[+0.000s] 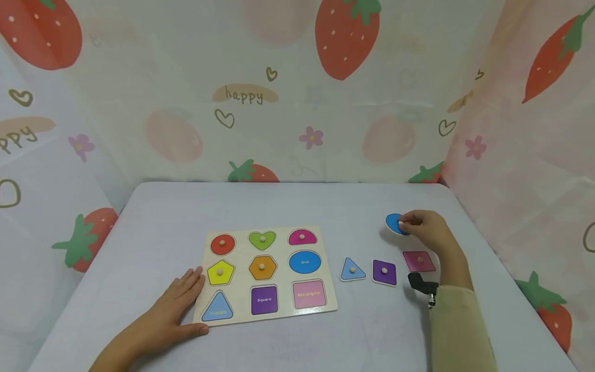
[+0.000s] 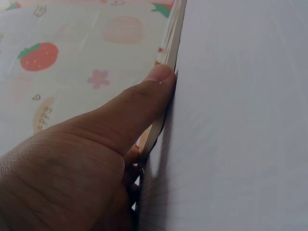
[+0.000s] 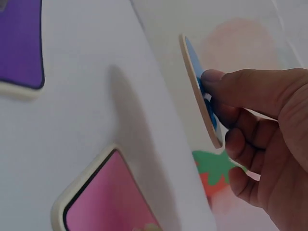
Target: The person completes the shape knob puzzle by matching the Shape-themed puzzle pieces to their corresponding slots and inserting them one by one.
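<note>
My right hand (image 1: 432,231) pinches the small knob of a blue oval puzzle piece (image 1: 393,223), which is lifted above the table at the right. In the right wrist view the oval piece (image 3: 199,91) is seen edge-on, its shadow on the cloth. My left hand (image 1: 174,307) rests at the left edge of a wooden shape puzzle board (image 1: 284,309), fingers straight and thumb along its lower corner. Red circle, green heart, magenta half circle, yellow pentagon and orange hexagon pieces sit in the board. The oval (image 1: 304,262), triangle, square and rectangle places show printed words.
Right of the board lie a blue triangle piece (image 1: 352,270), a purple square piece (image 1: 384,272) and a pink rectangle piece (image 1: 419,261), each with a knob. The white table (image 1: 260,343) is backed by strawberry-printed cloth (image 1: 288,103) on three sides.
</note>
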Action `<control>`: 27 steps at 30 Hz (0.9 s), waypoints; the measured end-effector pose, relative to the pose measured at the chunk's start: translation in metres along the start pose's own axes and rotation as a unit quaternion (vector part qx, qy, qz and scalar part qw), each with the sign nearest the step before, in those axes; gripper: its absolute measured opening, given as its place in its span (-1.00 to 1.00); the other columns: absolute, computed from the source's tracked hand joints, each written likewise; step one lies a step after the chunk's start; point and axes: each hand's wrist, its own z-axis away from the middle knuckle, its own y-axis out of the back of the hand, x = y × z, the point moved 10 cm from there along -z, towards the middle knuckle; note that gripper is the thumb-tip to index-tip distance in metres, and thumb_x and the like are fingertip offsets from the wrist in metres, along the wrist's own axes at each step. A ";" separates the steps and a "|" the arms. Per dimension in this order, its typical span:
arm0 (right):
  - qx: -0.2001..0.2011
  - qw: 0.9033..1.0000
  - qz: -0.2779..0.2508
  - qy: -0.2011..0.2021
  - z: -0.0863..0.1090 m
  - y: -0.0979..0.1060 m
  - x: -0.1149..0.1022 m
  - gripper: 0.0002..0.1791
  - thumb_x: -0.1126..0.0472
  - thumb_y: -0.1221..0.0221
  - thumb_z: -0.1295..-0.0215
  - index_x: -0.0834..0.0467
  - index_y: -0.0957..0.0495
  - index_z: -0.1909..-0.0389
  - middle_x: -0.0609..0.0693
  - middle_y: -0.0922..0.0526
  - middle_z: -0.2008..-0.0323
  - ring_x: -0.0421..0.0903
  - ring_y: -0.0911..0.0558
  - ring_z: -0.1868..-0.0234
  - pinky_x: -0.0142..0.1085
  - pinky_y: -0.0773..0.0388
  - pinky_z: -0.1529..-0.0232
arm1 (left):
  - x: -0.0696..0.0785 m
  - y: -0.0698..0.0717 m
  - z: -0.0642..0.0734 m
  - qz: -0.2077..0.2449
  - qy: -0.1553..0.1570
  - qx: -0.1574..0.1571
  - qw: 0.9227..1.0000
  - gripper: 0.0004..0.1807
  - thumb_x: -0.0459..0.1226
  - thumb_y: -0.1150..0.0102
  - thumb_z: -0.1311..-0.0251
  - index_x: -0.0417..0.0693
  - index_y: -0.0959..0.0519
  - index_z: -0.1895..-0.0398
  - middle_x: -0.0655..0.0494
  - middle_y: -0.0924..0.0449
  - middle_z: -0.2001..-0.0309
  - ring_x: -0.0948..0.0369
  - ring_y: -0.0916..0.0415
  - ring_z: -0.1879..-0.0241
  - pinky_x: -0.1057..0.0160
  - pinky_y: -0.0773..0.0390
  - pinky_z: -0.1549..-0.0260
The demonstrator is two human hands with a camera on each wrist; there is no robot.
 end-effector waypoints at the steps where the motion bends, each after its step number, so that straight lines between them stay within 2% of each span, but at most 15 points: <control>1: 0.007 1.000 0.000 0.006 0.000 0.002 -0.004 -0.61 0.01 -0.26 -0.45 0.21 -0.66 -0.07 0.16 -0.73 0.08 0.07 -0.60 0.05 -0.11 -0.55 0.02 | 0.000 0.000 0.000 0.001 0.002 0.000 1.000 0.28 0.43 -0.32 0.04 -0.05 -0.10 -0.63 0.00 0.06 -0.66 -0.08 0.24 -0.65 0.64 0.62 -0.33; 5: 0.038 0.999 0.008 0.023 -0.001 0.009 -0.016 -0.63 0.00 -0.27 -0.43 0.19 -0.69 -0.04 0.15 -0.73 0.13 0.04 -0.59 0.11 -0.17 -0.54 0.10 | -0.001 -0.001 -0.001 0.004 0.007 -0.003 1.000 0.28 0.42 -0.33 0.04 -0.04 -0.09 -0.64 0.01 0.07 -0.66 -0.08 0.24 -0.65 0.58 0.62 -0.37; 8: 0.060 0.998 0.009 0.030 0.001 0.015 -0.027 -0.62 -0.03 -0.28 -0.42 0.17 -0.71 -0.02 0.13 -0.72 0.15 0.02 -0.57 0.13 -0.20 -0.52 0.14 | -0.002 -0.001 -0.001 0.004 0.006 -0.003 1.000 0.27 0.41 -0.34 0.05 -0.03 -0.09 -0.64 0.01 0.07 -0.66 -0.08 0.24 -0.65 0.62 0.63 -0.33; 12: 0.086 0.995 -0.001 0.043 0.004 0.021 -0.046 -0.63 -0.05 -0.29 -0.41 0.15 -0.72 -0.01 0.11 -0.70 0.21 0.01 -0.55 0.18 -0.22 -0.48 0.20 | -0.001 -0.001 -0.001 0.003 0.003 -0.001 1.000 0.27 0.41 -0.34 0.04 -0.03 -0.10 -0.64 0.02 0.07 -0.66 -0.08 0.23 -0.65 0.67 0.63 -0.29; 16: 0.108 0.992 -0.019 0.056 0.006 0.022 -0.065 -0.67 -0.01 -0.31 -0.39 0.15 -0.74 0.03 0.11 -0.72 0.26 0.00 -0.56 0.21 -0.23 -0.48 0.24 | -0.001 0.000 -0.002 0.006 0.003 0.000 1.000 0.27 0.41 -0.33 0.04 -0.03 -0.11 -0.64 0.01 0.06 -0.66 -0.08 0.24 -0.65 0.64 0.63 -0.32; 20: 0.110 0.992 -0.038 0.054 0.006 0.016 -0.079 -0.70 0.03 -0.32 -0.39 0.15 -0.74 0.02 0.11 -0.73 0.25 0.00 -0.57 0.20 -0.22 -0.48 0.23 | -0.001 0.000 -0.003 0.008 0.006 0.001 1.000 0.27 0.41 -0.34 0.05 -0.03 -0.11 -0.63 0.01 0.06 -0.66 -0.08 0.24 -0.65 0.63 0.63 -0.32; 27: 0.088 0.992 -0.059 0.062 0.005 -0.008 -0.101 -0.72 0.06 -0.33 -0.38 0.13 -0.74 0.02 0.09 -0.71 0.23 0.01 -0.57 0.20 -0.20 -0.53 0.24 | -0.003 -0.001 -0.001 0.018 0.014 -0.007 1.000 0.28 0.42 -0.34 0.06 -0.02 -0.10 -0.64 0.02 0.08 -0.67 -0.07 0.26 -0.65 0.62 0.63 -0.33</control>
